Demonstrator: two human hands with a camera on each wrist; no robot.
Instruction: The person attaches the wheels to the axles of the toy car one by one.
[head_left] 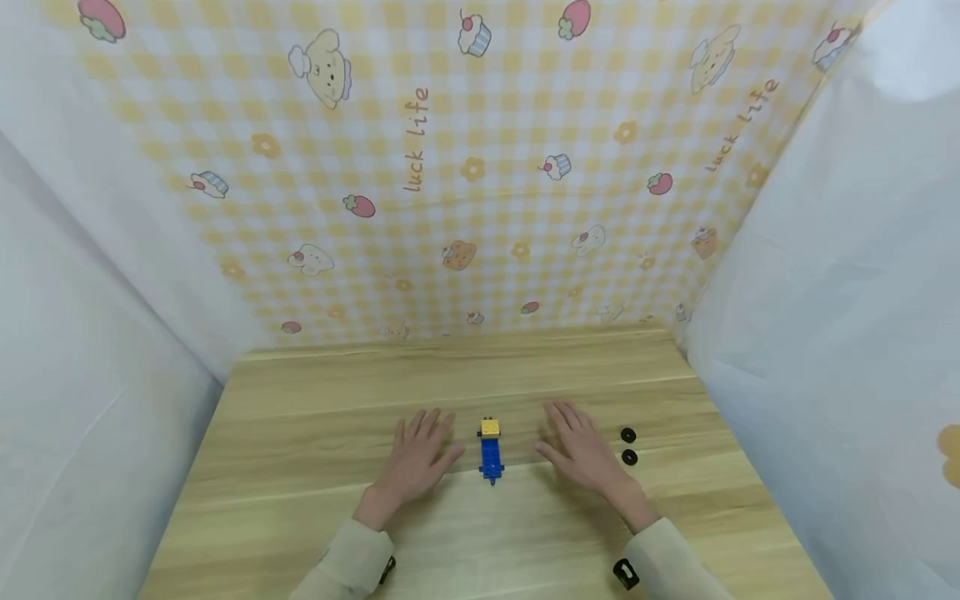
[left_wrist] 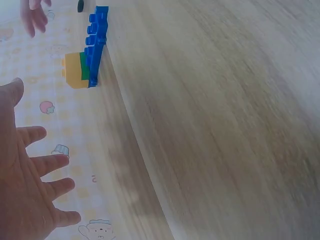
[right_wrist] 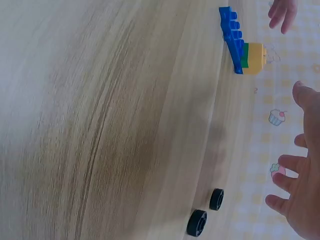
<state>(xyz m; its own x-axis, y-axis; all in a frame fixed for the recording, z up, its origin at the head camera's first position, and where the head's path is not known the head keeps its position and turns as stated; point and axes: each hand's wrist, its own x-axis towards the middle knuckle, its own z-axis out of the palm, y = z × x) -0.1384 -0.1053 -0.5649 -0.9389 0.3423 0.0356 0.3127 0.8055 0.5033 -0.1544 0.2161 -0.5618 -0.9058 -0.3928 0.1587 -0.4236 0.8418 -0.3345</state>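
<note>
Between my two hands, a toy-brick assembly lies on the table. It has a long blue studded base point(head_left: 491, 458), a yellow brick point(head_left: 490, 427) at its far end, and a green brick point(left_wrist: 84, 66) sandwiched between them. My left hand point(head_left: 418, 461) is spread to the left of the assembly, apart from it, holding nothing. To its right, my right hand point(head_left: 581, 454) is likewise extended with loose fingers and nothing in its grasp. Two black wheels point(right_wrist: 197, 223) lie on the table just right of that hand; no hand touches them.
The wooden table point(head_left: 315, 500) meets a yellow checked backdrop point(head_left: 480, 225) at the back. White sheets hang at the left point(head_left: 82, 350) and right point(head_left: 832, 333). A black band part point(head_left: 626, 573) shows beside the right sleeve.
</note>
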